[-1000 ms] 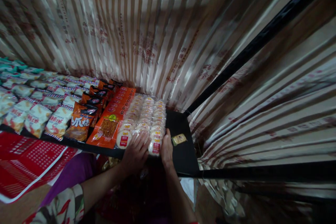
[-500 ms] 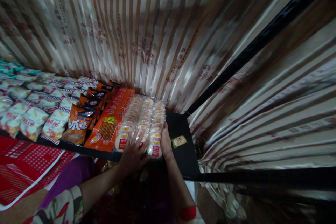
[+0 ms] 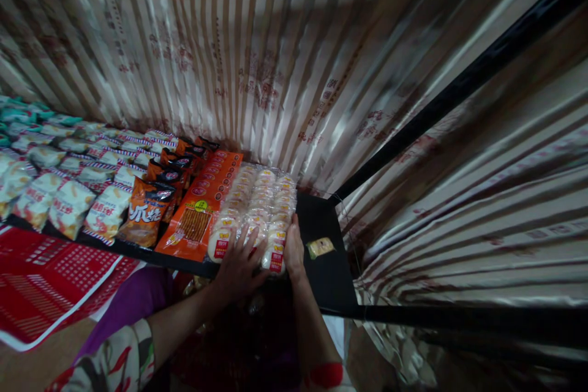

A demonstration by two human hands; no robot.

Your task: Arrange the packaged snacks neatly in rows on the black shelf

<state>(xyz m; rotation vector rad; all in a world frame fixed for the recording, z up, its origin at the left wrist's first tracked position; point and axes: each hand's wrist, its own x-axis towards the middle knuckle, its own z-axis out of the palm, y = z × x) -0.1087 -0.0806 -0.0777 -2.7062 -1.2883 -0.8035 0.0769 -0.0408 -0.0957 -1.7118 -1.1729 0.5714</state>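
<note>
Rows of white rice crackers in clear wrappers (image 3: 264, 196) lie lined up near the right end of the black shelf (image 3: 328, 285). My left hand (image 3: 241, 260) rests with spread fingers on the front packs of the middle row. Along the outer side of the right row my right hand (image 3: 294, 251) is laid flat, its fingers stretched out and touching the packs. An orange snack bag (image 3: 188, 226) with a picture of brown sticks lies directly left of the crackers. To the right of my right hand is a small yellowish packet (image 3: 320, 247).
Orange-and-black snack bags (image 3: 144, 211) and several rows of white snack bags (image 3: 108, 211) fill the shelf leftward. A red plastic basket (image 3: 50, 275) stands below at the left. A pleated curtain (image 3: 257, 73) hangs behind, and a black post (image 3: 436, 92) slants up at the right.
The view has shifted slightly, so everything sits a little further right. Both hands stay at the rice crackers in nearly the same places.
</note>
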